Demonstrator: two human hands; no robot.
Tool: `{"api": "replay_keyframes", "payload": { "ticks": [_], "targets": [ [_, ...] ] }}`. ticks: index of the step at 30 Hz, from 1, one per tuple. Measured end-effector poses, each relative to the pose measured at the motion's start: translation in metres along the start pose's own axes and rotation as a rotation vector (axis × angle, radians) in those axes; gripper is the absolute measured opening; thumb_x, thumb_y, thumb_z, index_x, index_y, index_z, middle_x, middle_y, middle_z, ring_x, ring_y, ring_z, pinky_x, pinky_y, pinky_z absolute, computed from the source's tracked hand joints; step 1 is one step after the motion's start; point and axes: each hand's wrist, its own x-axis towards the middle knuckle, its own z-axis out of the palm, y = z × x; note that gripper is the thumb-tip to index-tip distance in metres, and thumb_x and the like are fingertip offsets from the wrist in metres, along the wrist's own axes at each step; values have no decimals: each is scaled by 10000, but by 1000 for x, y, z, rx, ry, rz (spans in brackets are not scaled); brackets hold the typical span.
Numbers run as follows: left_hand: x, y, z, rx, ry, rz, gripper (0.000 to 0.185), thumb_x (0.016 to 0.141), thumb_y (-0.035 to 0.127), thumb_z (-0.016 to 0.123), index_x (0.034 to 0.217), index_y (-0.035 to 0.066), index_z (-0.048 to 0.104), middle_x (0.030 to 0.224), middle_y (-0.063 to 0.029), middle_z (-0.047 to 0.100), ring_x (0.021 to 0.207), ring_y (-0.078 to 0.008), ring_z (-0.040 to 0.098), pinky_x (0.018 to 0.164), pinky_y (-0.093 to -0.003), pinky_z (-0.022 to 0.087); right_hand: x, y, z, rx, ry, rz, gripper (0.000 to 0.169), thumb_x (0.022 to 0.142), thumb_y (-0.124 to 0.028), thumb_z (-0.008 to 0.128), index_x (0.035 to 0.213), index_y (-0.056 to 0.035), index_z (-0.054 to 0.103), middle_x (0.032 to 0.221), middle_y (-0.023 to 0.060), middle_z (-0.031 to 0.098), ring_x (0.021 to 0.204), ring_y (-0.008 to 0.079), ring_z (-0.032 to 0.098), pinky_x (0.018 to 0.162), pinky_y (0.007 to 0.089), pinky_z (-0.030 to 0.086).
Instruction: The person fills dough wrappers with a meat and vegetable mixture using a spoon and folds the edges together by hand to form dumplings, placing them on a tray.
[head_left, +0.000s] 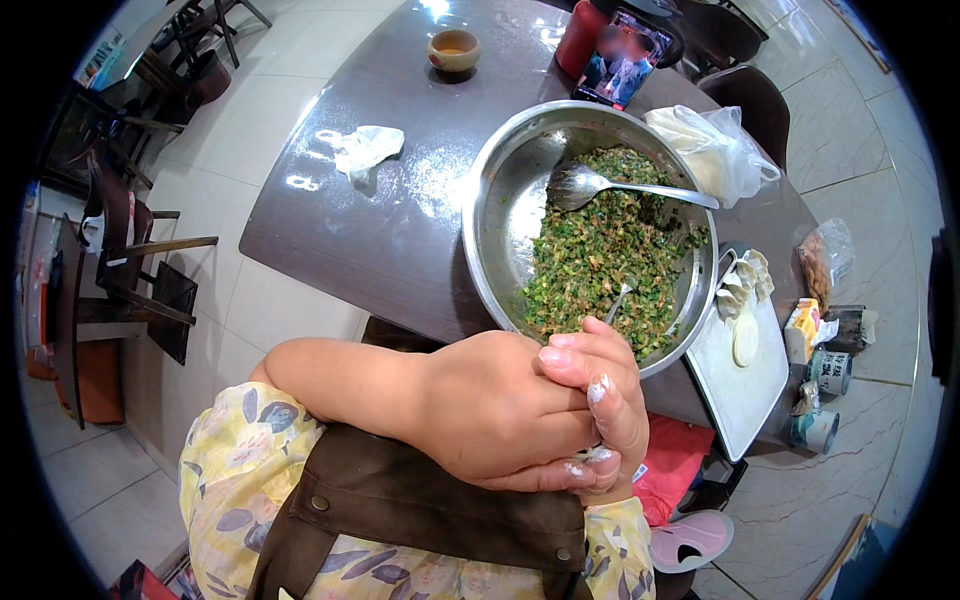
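My left hand (510, 409) and my right hand (626, 420) are clasped together in front of a brown apron (442, 495), below the bowl. A pale bit shows between them, but what they enclose is hidden. White smears mark several fingertips. Beyond my hands stands a large steel bowl (487, 277) of chopped green filling (607, 255). A large metal spoon (652, 191) rests in it, and a smaller utensil (619, 301) sticks out of the filling near my fingers. On a white board (750, 397) to the right lie round dough wrappers (745, 341) and several folded dumplings (746, 281).
A cup (454, 51) and crumpled white plastic (371, 150) are on the dark table (360, 240). Behind the bowl, a phone (622, 64) leans by a red container (581, 37). A plastic bag (720, 150) adjoins the rim. Cans (816, 431) and a tissue pack (802, 326) line the right side.
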Motion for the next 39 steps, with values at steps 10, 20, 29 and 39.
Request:
{"api": "replay_keyframes", "payload": {
  "ticks": [10, 20, 29, 39],
  "targets": [
    [0, -4, 6, 91, 110, 149, 201, 848, 211, 594, 761, 35, 555, 674, -77, 512, 554, -229, 526, 462, -335, 451, 5, -5, 4, 2, 33, 64, 395, 966, -376, 397, 1329, -220, 408, 1089, 90, 610, 973, 286, 597, 959, 528, 403],
    [-7, -24, 18, 300, 252, 314, 156, 803, 154, 590, 826, 1, 604, 834, -142, 571, 736, -311, 580, 625, -403, 494, 14, 0, 1, 92, 18, -23, 416, 955, -295, 352, 1289, -70, 456, 1161, 176, 595, 1029, 347, 593, 1001, 525, 357],
    [6, -9, 20, 99, 242, 123, 134, 776, 134, 615, 766, 2, 593, 797, -105, 577, 671, -267, 593, 555, -356, 501, 17, 0, -5, 42, 17, 25, 400, 985, -368, 319, 1269, -116, 445, 1096, 166, 610, 974, 330, 606, 962, 553, 402],
    [12, -11, 18, 257, 333, 85, 195, 803, 179, 595, 676, 44, 533, 625, -83, 524, 532, -219, 536, 444, -340, 445, 24, 8, 0, 73, 66, 63, 448, 959, -401, 336, 1237, -92, 504, 1044, 151, 632, 963, 311, 614, 978, 550, 397]
  ]
}}
